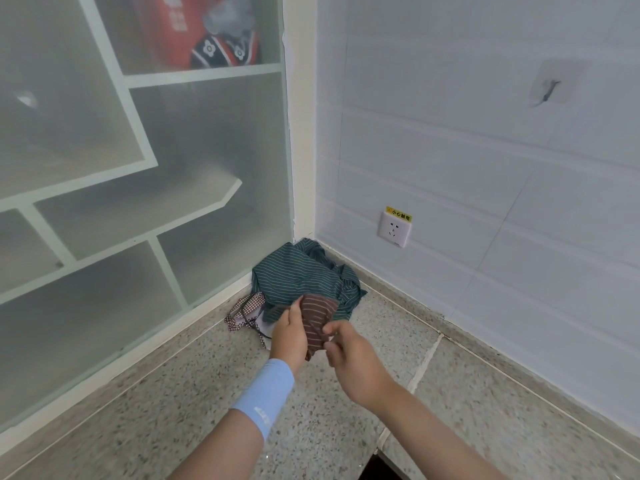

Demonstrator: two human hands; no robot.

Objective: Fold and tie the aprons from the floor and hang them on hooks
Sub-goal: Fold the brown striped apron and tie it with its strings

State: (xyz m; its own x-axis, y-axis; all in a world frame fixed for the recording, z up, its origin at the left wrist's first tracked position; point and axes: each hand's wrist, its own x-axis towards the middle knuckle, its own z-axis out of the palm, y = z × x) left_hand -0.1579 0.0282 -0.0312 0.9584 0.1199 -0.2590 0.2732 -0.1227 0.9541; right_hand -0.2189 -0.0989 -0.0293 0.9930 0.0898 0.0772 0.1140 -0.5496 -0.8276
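**Maroon apron in both hands, floor corner**

Maroon striped apron [317, 322], bunched, held low over the speckled floor [156, 410] between the two hands. Left hand [289, 337] gripping its upper left edge, thumb on top of the cloth, pale blue sleeve [265, 396] round that wrist. Right hand [349, 358] pinching the lower end between thumb and forefinger, other fingers curled beneath, forearm bare.

Just beyond both hands, touching the maroon cloth: green striped apron [301, 275] in a crumpled heap, pushed into the corner where floor meets walls. Left of the left hand, partly under the green heap: red-and-white checked apron [247, 306], thin dark straps trailing toward the left wrist.

Further out, above and left of the left hand: frosted glass partition [138, 168] with white bars, a red shape blurred behind it at the top. Above and right of the right hand: white wall socket [394, 228] under a yellow label, set in the white tiled wall. Higher still, well apart from the right hand: metal hook [550, 90] on a clear adhesive pad.
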